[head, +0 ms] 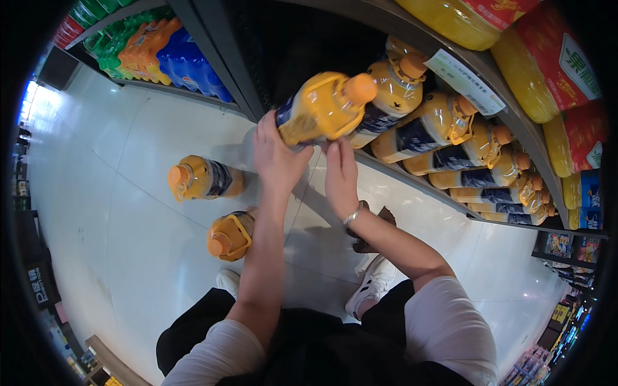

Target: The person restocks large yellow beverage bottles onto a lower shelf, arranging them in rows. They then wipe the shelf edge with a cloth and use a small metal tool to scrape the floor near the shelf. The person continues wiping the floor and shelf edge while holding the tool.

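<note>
A large bottle of orange drink with an orange cap and a carry handle (328,107) is held tilted in front of the shelf, its cap towards the right. My left hand (277,152) grips its lower part. Close under the bottle is my right hand (340,169), fingers raised; whether the fingertips touch it I cannot tell. Two bottles of the same kind stand on the floor at the left, one farther off (205,177) and one beside my left forearm (231,236). A row of matching bottles (420,130) fills the lower shelf at the right.
The shelf's edge (519,113) carries a price label (466,82); bottles with red labels (555,62) sit above. A dark upright post (217,53) divides the shelving from wrapped soft drink packs (190,62). A crumpled brown thing (374,229) lies on the floor near my shoe (374,284).
</note>
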### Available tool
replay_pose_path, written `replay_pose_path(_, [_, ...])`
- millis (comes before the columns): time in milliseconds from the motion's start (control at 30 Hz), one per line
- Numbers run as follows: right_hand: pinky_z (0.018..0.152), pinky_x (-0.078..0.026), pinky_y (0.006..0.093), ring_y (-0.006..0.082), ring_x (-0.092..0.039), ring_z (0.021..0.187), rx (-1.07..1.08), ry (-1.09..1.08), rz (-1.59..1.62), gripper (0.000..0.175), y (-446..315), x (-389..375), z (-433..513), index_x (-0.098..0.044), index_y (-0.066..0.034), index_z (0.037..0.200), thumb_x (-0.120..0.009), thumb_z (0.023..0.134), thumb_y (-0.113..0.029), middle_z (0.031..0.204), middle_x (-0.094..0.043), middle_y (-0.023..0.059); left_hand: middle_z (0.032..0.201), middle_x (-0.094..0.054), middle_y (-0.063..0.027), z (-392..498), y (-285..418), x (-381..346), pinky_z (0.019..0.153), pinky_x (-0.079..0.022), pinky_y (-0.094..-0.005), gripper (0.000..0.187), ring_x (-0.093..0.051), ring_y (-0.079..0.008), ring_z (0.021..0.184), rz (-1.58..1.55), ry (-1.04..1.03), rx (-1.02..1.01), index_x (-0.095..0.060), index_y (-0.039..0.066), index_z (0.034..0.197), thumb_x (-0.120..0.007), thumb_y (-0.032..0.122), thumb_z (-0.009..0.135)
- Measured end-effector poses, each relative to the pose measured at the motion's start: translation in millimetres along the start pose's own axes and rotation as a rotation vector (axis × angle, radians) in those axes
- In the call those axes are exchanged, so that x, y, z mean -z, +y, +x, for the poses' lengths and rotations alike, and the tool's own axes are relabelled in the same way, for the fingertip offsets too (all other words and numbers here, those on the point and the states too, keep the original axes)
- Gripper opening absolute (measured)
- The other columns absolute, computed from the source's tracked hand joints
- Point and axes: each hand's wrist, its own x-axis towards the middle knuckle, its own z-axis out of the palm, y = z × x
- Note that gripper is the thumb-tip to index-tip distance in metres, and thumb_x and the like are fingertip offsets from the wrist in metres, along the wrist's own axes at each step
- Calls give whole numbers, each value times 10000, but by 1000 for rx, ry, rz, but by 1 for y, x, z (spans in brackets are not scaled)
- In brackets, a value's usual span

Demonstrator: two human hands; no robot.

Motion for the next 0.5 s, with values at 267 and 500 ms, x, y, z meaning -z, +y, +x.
replay_pose_path(267, [1032, -447, 359, 270, -523, 1265, 85, -174, -208, 436, -2, 20, -14, -421, 52, 1372, -528, 1007, -161, 1359, -484, 188, 1199, -543, -216, 48, 18, -36, 967, -456, -447, 772, -535, -407, 1133, -404, -23, 243, -429, -20, 1281, -844, 159, 655])
replay_pose_path(500, [1063, -420, 389, 334, -521, 1269, -6, -5, -278, 478, 34, 38, 12, -415, 47, 1389, -537, 983, -175, 1376, -495, 247, 1250, -564, -213, 81, 26, -94, 993, -460, -428, 828, -543, -390, 1185, -305, -50, 202, -467, 9, 1299, -868, 233, 610])
